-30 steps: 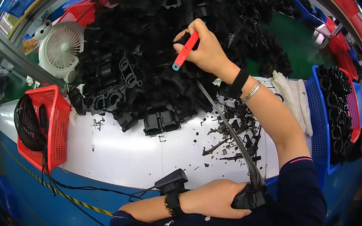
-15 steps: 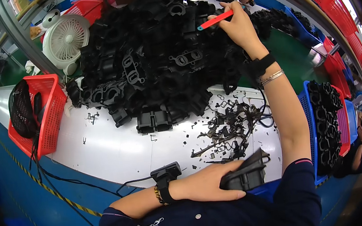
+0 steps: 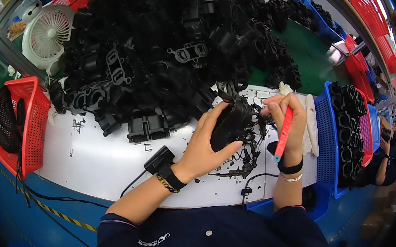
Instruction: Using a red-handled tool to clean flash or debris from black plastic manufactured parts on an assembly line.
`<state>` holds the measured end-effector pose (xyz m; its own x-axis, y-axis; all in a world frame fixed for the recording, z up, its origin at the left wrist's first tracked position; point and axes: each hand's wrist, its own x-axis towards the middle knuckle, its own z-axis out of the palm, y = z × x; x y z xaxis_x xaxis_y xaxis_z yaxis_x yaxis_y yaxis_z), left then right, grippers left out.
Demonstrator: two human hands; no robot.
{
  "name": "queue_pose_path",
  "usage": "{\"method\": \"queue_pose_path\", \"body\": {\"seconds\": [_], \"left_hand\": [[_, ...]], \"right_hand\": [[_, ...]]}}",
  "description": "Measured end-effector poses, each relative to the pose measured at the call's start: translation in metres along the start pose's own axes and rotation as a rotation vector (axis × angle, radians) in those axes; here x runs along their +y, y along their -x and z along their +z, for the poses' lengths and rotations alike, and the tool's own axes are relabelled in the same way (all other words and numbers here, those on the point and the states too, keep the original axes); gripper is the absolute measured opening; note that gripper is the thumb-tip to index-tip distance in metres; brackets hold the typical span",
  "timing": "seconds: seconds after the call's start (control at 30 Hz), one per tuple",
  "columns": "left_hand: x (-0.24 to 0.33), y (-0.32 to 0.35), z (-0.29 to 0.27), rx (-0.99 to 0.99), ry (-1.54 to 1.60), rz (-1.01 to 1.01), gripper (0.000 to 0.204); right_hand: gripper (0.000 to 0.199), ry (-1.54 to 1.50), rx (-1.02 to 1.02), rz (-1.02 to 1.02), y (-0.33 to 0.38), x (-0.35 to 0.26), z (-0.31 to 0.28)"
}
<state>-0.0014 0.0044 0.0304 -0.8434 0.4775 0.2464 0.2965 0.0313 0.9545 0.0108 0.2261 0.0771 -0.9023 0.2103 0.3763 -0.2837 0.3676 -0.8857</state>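
My left hand [image 3: 204, 145] grips a black moulded plastic part [image 3: 231, 121] over the white table [image 3: 100, 166]. My right hand [image 3: 287, 124] holds a red-handled trimming tool [image 3: 283, 134], its fingers touching the right side of that part. Black plastic trimmings [image 3: 246, 159] lie scattered under and between both hands. Behind them rises a large heap of black plastic parts [image 3: 170, 48] that covers most of the table.
A red basket [image 3: 27, 128] holding dark items stands at the left edge, a white fan [image 3: 49, 35] behind it. A blue crate [image 3: 329, 142] with stacked black parts sits at the right, red crates [image 3: 365, 7] beyond. Another person [image 3: 390, 160] is at far right. A cable [image 3: 131, 182] runs from my wrist device.
My right hand has come back from the far side of the heap to the near table edge. My left hand has lifted the black part from my lap up to meet it.
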Motion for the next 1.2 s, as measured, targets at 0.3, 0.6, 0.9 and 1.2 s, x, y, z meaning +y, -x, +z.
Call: {"method": "queue_pose_path", "body": {"seconds": [0.3, 0.6, 0.9, 1.2], "left_hand": [[-0.019, 0.012, 0.007, 0.092, 0.184, 0.001, 0.073], [-0.018, 0.015, 0.009, -0.011, 0.288, -0.087, 0.061], [-0.017, 0.017, 0.005, -0.153, 0.911, -0.436, 0.051], [-0.013, 0.011, 0.001, 0.008, 1.009, -0.504, 0.043]], "right_hand": [[0.055, 0.188, -0.134, -0.190, 0.031, -0.006, 0.029], [0.031, -0.178, -0.060, 0.082, 0.038, -0.003, 0.031], [0.036, -0.085, 0.093, 0.263, 0.027, 0.000, 0.020], [0.078, -0.233, -0.144, 0.134, 0.032, -0.006, 0.018]]}}
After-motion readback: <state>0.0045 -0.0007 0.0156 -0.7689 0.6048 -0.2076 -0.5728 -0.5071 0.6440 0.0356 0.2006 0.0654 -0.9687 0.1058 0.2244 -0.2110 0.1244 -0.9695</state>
